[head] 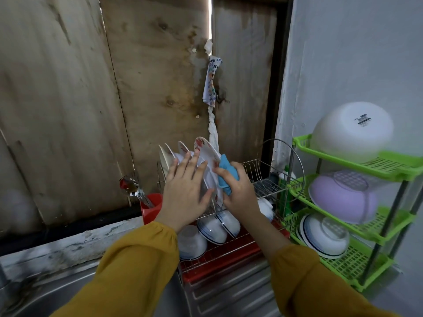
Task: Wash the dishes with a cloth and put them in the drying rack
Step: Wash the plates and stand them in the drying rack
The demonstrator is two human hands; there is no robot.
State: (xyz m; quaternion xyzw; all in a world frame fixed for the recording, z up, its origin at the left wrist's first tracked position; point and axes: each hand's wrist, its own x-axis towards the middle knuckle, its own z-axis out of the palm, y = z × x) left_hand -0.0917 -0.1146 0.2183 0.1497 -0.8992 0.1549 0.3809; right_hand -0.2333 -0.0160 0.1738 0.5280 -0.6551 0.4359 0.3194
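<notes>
Steadying a flowered plate (207,152) that stands tilted in the top tier of the drying rack (263,179).

- Left grip (183,191): open, fingers straight, pressed flat on the plate.
- Right grip (238,193): closed round the blue cloth (225,177), which touches the plate's near edge.

Risks, as I judge them:
- Plate held only by a flat palm. A slick glaze could let it slide out of its slot and knock the neighbouring plates (169,154).
- A fall from there would land on the bowls (217,227) stacked in the lower tier and could chip them.
- The bunched cloth could snag a rack wire and jerk the plate.

Surface:
- Ribbed steel worktop (229,298) carrying the rack.
- Red drip tray (219,259) under the rack.
- Red cutlery cup (151,207) with spoons (131,188), left of the rack.

Room:
- Stained wooden boards (68,110) behind.
- White wall (343,53) on the right.
- Green plastic shelf (366,225), three tiers, with upturned bowls on each.
</notes>
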